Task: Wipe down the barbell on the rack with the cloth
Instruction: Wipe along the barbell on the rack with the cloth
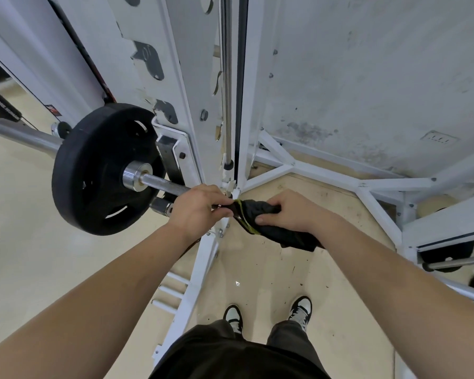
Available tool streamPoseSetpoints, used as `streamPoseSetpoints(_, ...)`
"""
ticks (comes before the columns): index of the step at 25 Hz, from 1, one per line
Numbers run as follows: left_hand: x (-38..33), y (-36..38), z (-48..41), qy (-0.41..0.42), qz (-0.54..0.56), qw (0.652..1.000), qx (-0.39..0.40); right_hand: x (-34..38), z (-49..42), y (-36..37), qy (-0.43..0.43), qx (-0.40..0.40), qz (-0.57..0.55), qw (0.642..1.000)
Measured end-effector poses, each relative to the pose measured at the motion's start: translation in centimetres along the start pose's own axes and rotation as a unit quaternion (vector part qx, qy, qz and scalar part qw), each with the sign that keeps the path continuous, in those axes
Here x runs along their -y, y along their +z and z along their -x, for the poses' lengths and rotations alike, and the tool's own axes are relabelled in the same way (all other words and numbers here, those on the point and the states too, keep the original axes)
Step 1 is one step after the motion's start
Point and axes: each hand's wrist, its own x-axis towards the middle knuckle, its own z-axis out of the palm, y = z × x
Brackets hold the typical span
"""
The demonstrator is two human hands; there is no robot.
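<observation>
The steel barbell (pixel 163 185) rests on the white rack (pixel 192 105), carrying a black weight plate (pixel 93 170) at the left. My left hand (pixel 196 207) grips the bar's shaft just right of the plate collar. A black cloth (pixel 274 228) with a yellow-green edge is wrapped over the bar right beside it. My right hand (pixel 293 212) is closed over that cloth, pressing it around the bar. The part of the bar under the cloth and hands is hidden.
The rack's white base struts (pixel 326 173) spread across the tan floor to the right. A stained white wall (pixel 367 77) stands behind. Another plate and bar (pixel 449 262) lie low at the right. My shoes (pixel 271 315) stand close to the rack's base rail (pixel 200 272).
</observation>
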Motion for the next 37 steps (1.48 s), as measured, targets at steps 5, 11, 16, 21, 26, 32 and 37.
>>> streamPoseSetpoints(5, 0.3, 0.3, 0.0, 0.005, 0.008, 1.000, -0.012, -5.6, 4.3, -4.6, 0.104, 0.098, 0.044, 0.989)
streamPoseSetpoints(11, 0.2, 0.2, -0.2, 0.021, 0.001, 1.000, -0.021, 2.5, -1.1, 0.6, 0.002, -0.001, -0.020, 1.000)
streamPoseSetpoints(16, 0.4, 0.1, -0.2, 0.013, 0.008, 1.000, -0.021, -0.1, 0.3, 0.7, 0.017, -0.032, -0.008, 0.999)
streamPoseSetpoints(21, -1.4, 0.5, 0.7, -0.031, -0.016, 0.999, -0.024, -3.5, 7.5, -2.1, 0.129, -0.052, 0.184, 0.973)
streamPoseSetpoints(26, -10.1, 2.4, 7.0, -0.144, 0.321, 0.936, -0.023, 2.3, 9.5, -1.5, 0.043, -0.137, 0.088, 0.986)
streamPoseSetpoints(32, -9.3, 2.2, 10.1, -0.290, 0.636, 0.711, 0.075, 4.5, 8.1, 3.3, 0.026, -0.012, -0.201, 0.979)
streamPoseSetpoints(37, -8.0, 5.8, 10.5, -0.524, 0.585, 0.615, -0.073, -0.2, 7.6, 0.9, 0.087, -0.206, 0.046, 0.974)
